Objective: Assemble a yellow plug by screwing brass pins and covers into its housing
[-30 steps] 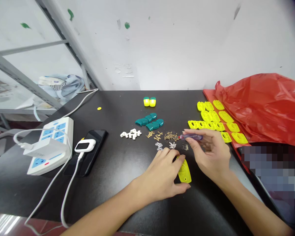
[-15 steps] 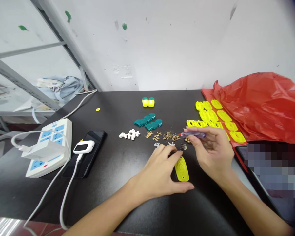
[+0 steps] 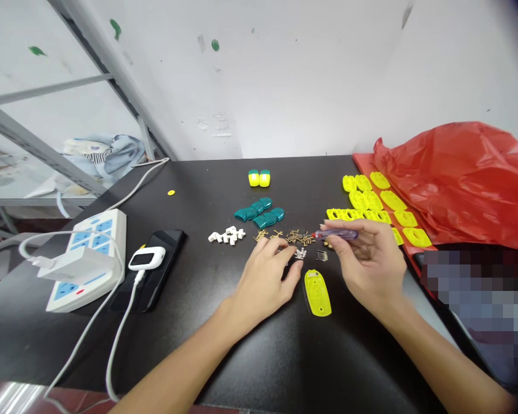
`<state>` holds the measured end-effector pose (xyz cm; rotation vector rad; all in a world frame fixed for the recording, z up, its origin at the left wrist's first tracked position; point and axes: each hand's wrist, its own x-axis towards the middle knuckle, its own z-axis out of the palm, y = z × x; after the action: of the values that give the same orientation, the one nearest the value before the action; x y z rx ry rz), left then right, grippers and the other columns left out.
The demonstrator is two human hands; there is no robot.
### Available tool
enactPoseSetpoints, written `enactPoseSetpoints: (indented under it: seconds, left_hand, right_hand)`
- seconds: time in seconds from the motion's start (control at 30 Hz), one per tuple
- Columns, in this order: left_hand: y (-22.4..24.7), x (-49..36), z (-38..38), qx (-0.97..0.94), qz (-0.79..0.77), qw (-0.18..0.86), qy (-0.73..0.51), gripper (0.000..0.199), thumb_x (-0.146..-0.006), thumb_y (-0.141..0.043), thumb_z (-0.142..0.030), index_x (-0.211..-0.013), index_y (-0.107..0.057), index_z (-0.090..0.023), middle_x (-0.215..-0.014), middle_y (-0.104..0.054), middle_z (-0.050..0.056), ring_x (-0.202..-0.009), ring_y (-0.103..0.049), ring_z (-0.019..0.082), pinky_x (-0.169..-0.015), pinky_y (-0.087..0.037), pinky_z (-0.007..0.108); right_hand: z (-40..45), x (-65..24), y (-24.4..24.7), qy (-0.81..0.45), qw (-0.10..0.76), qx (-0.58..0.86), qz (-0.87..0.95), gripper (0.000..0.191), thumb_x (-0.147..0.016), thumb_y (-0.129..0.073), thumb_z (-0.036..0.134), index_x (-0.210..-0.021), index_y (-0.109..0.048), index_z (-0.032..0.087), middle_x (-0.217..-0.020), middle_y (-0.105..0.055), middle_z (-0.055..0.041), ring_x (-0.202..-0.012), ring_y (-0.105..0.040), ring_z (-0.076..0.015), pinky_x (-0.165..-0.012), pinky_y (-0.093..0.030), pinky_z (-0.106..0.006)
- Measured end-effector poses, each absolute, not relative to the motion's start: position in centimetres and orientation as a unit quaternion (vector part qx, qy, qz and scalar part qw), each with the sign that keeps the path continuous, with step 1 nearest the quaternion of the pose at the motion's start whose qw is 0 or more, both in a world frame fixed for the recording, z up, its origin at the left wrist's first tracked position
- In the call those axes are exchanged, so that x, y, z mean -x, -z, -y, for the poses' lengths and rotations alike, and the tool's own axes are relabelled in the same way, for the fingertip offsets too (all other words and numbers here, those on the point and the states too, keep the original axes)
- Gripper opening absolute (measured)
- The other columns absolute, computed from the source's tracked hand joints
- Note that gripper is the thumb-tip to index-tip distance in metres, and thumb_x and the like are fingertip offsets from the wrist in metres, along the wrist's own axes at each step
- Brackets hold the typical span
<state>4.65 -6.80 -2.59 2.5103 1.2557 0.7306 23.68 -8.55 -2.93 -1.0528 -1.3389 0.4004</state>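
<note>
Slightly parted left fingers [image 3: 287, 253] — right fingers [image 3: 358, 225] pinching purple tool [image 3: 344, 233]

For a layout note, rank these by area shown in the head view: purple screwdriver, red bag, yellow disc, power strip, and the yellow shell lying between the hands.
1. Red bag
2. Power strip
3. Yellow shell
4. Purple screwdriver, partly covered by the right hand
5. Yellow disc

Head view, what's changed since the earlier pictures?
The left hand let go of the yellow shell and moved left and forward, to the small silvery pieces. The right hand still holds the purple tool beside the brass-coloured parts; the shell stayed put.
</note>
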Motion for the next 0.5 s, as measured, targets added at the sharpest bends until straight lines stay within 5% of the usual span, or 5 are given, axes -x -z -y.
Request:
enactPoseSetpoints:
  seconds: [0.3, 0.5]
  left_hand:
    - [2.6, -4.8, 6.2, -0.875, -0.433, 0.105, -0.191, 0.040, -0.101, -0.051, -0.043, -0.127, -0.067, -0.018, -0.141, -0.061, 0.010, -0.115, -0.053, 0.032, -0.092, -0.048, 0.051]
    - [3.4, -5.0, 5.7, -0.842, -0.426, 0.105, -0.314, 0.022, -0.098, -0.061, -0.030, -0.112, -0.070, -0.016, -0.118, -0.072, 0.008, -0.107, -0.060, 0.026, -0.093, -0.050, 0.046]
  right_hand:
    - [8.5, -23.7, 2.9, -0.176, 0.663, 0.454, 0.568, 0.030, -0.089, -0.073, 0.013, -0.112, -0.059, 0.026, -0.110, -0.077, -0.0040, -0.096, -0.078, -0.0196, -0.081, -0.067, -0.034]
    - [8.6, -23.7, 2.1, -0.184, 0.682, 0.445, 0.551, 0.030, -0.087, -0.074, 0.010, -0.109, -0.060, 0.024, -0.107, -0.078, -0.0048, -0.093, -0.078, -0.0194, -0.081, -0.067, -0.031]
